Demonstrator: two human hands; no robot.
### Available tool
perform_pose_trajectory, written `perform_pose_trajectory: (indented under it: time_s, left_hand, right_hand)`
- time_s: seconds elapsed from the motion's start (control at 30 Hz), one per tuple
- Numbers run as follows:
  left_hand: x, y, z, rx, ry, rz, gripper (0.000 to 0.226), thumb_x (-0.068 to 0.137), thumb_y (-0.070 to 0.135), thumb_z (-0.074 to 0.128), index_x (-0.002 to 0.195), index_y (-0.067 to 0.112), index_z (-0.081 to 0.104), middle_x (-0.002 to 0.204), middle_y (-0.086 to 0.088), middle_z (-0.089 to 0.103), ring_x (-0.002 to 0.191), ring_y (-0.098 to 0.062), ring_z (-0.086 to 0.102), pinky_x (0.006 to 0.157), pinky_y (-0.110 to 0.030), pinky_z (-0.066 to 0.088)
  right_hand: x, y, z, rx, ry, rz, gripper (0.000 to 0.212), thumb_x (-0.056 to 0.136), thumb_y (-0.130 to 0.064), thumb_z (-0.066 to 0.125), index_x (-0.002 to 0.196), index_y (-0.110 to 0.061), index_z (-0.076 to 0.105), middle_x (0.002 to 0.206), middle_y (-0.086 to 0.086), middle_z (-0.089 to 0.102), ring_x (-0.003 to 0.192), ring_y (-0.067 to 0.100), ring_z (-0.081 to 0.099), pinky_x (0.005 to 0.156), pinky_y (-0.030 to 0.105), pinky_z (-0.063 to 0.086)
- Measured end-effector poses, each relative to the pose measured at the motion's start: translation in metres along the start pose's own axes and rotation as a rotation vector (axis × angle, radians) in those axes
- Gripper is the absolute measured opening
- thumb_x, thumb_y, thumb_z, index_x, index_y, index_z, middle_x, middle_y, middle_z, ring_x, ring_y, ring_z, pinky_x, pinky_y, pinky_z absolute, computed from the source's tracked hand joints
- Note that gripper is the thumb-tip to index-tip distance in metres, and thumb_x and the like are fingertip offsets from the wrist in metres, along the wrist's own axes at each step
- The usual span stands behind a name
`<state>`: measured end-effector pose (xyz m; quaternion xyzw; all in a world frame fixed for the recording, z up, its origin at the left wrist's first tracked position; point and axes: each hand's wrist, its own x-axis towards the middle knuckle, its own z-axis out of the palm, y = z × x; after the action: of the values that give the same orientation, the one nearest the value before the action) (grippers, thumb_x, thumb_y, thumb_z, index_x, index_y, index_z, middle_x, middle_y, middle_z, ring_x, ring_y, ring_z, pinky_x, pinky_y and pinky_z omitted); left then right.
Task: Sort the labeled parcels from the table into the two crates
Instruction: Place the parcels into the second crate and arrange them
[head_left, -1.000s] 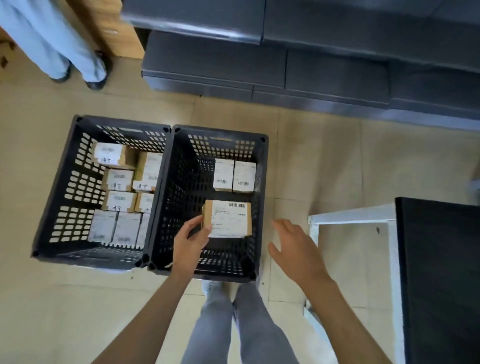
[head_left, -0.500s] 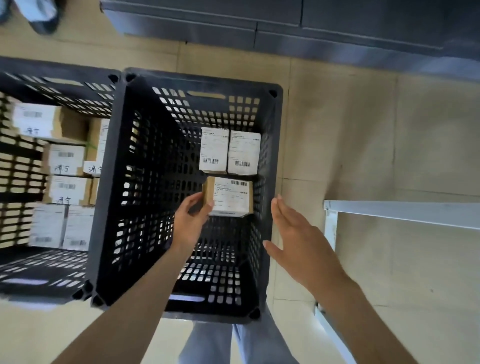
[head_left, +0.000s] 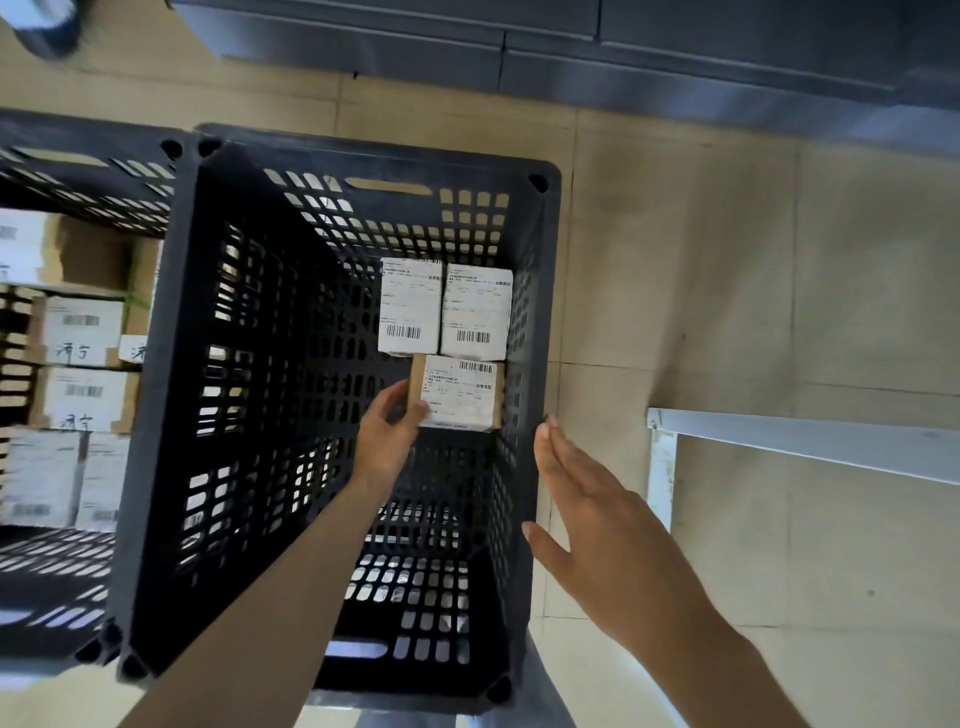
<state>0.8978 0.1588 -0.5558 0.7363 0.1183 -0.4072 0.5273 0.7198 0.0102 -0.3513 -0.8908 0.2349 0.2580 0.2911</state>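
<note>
Forearms reach down into the right crate (head_left: 171, 415), right hand (head_left: 597, 525) flat and empty by its wall, left hand (head_left: 387, 431) gripping a labelled parcel (head_left: 460, 389) low inside, just before two parcels (head_left: 444, 306); next, probably, fingers let go.
</note>
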Motion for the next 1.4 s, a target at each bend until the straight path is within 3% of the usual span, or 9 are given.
perform_pose_trajectory:
  time_s: [0.23,0.33,0.57,0.7,0.8,0.9,1.1,1.23,1.4]
  left_hand:
    - [0.015,-0.013,0.012,0.236,-0.115,0.052,0.105,0.077,-0.006,0.086,0.159,0.028,0.030,0.146,0.011,0.058,0.137,-0.010,0.053,0.115,-0.044,0.047]
    - [0.018,-0.018,0.015,0.360,-0.056,0.093,0.116,0.074,-0.006,0.087,0.162,0.032,0.022,0.154,0.008,0.051,0.143,-0.013,0.047,0.116,-0.048,0.045]
    - [0.021,-0.025,0.024,0.472,0.033,0.113,0.106,0.076,0.006,0.090,0.160,0.025,0.027,0.150,0.003,0.055,0.138,-0.015,0.053,0.116,-0.048,0.045]
    - [0.008,-0.021,0.025,0.537,0.068,0.139,0.112,0.078,0.010,0.090,0.163,0.024,0.019,0.159,-0.005,0.040,0.145,-0.022,0.042,0.121,-0.048,0.038]
    - [-0.012,-0.019,0.017,0.776,0.093,0.339,0.111,0.082,0.014,0.087,0.165,0.027,0.014,0.169,-0.009,0.019,0.155,-0.031,0.022,0.124,-0.052,0.031]
    - [-0.024,-0.018,0.008,1.171,-0.007,0.518,0.093,0.095,0.032,0.073,0.165,0.038,0.013,0.175,0.001,0.000,0.161,-0.029,0.002,0.127,-0.055,0.021]
    - [-0.035,-0.023,0.011,1.539,-0.189,0.458,0.093,0.105,0.036,0.053,0.160,0.040,-0.022,0.168,0.004,-0.032,0.157,-0.025,-0.023,0.130,-0.053,0.004]
    - [-0.037,-0.018,0.018,1.518,-0.185,0.396,0.092,0.103,0.021,0.054,0.163,0.039,-0.014,0.170,0.005,-0.028,0.158,-0.025,-0.020,0.130,-0.052,0.004]
    - [-0.035,-0.007,0.016,1.575,-0.230,0.339,0.084,0.106,0.029,0.050,0.163,0.039,-0.011,0.170,0.004,-0.026,0.158,-0.026,-0.021,0.129,-0.055,0.002]
  right_hand:
    - [-0.001,0.001,0.002,0.028,-0.001,-0.005,0.081,0.105,-0.048,0.041,0.159,-0.034,-0.019,0.164,-0.023,-0.025,0.154,-0.001,-0.002,0.121,0.025,0.022]
    - [-0.001,0.000,0.001,0.026,0.000,-0.014,0.081,0.105,-0.049,0.040,0.159,-0.033,-0.018,0.164,-0.023,-0.025,0.155,-0.001,0.001,0.120,0.023,0.023]
    - [-0.001,0.002,0.001,0.026,-0.003,-0.027,0.079,0.106,-0.048,0.038,0.160,-0.032,-0.018,0.165,-0.021,-0.025,0.155,-0.001,0.002,0.119,0.022,0.022]
    - [-0.001,0.002,-0.002,0.019,-0.019,-0.034,0.079,0.106,-0.047,0.038,0.159,-0.031,-0.019,0.164,-0.021,-0.026,0.155,-0.001,0.001,0.119,0.021,0.021]
    - [-0.001,0.001,-0.004,-0.008,-0.028,-0.036,0.080,0.107,-0.047,0.037,0.159,-0.029,-0.021,0.165,-0.019,-0.027,0.155,0.000,0.000,0.120,0.022,0.022]
    - [-0.002,0.000,-0.006,-0.019,-0.032,-0.041,0.080,0.107,-0.046,0.038,0.160,-0.028,-0.020,0.165,-0.018,-0.028,0.155,0.001,0.001,0.119,0.023,0.024]
    - [-0.002,0.001,-0.005,-0.039,-0.020,-0.049,0.081,0.107,-0.045,0.040,0.161,-0.027,-0.017,0.166,-0.016,-0.025,0.155,0.003,0.008,0.116,0.025,0.030]
    - [-0.001,0.002,-0.001,-0.060,0.007,-0.058,0.080,0.106,-0.043,0.041,0.162,-0.025,-0.013,0.168,-0.014,-0.020,0.154,0.005,0.013,0.114,0.027,0.036]
    - [0.000,0.000,0.003,-0.104,0.042,-0.052,0.080,0.105,-0.040,0.045,0.163,-0.020,-0.005,0.171,-0.008,-0.009,0.151,0.010,0.026,0.105,0.030,0.046]
